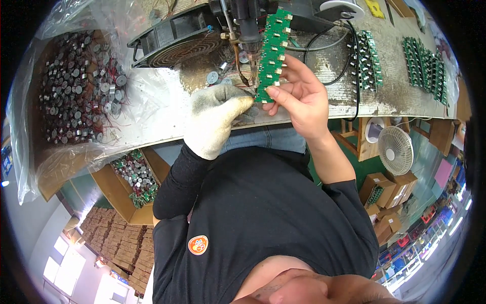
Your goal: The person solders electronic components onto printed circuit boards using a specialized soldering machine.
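My right hand [298, 96] is bare and pinches a long green circuit board strip [276, 53] near its lower end, thumb on the face. The strip stands tilted up, with small white connectors along its right edge. My left hand [218, 114], in a whitish work glove, is closed with its fingertips against the strip's lower left corner. Whatever lies between those gloved fingers is hidden. Just above the glove is the thin metal tip of a soldering fixture [245, 78], close to the strip's left side. A few round silver parts [212, 77] lie behind the glove.
To the left, a plastic-lined box [48, 167] holds many round silver parts with red wires. A black round fan [177, 45] sits behind. More board strips [367, 61] lie at right, past a black cable [349, 76]. Below the table edge stands a carton [109, 190] of wired boards.
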Demonstrator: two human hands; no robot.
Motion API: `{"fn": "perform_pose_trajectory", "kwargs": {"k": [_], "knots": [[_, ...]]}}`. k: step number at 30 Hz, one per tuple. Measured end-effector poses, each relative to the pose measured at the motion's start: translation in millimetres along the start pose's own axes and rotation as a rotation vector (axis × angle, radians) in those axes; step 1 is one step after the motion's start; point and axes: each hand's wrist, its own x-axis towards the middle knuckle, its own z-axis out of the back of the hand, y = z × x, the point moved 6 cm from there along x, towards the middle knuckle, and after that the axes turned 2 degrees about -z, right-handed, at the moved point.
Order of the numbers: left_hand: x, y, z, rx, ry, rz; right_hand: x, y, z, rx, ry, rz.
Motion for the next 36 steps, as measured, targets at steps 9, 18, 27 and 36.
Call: {"fn": "perform_pose_trajectory", "kwargs": {"k": [9,18,27,36], "knots": [[-1.4,11.9,2.1,-0.028,-0.031,0.039,-3.0,-6.0,2.8,0.004,-0.009,-0.035],[-19.6,13.3,0.5,0.221,0.008,0.032,-18.1,-4.1,11.4,-0.006,-0.062,-0.094],[-89.7,-3.2,-34.2,1.019,-0.238,-0.924,-112.2,-4.9,-0.9,0.032,-0.170,-0.117],[-116.2,-9.8,-35.1,0.213,-0.004,-0.777,-150.6,27.6,-36.4,-0.250,-0.144,0.277]]}}
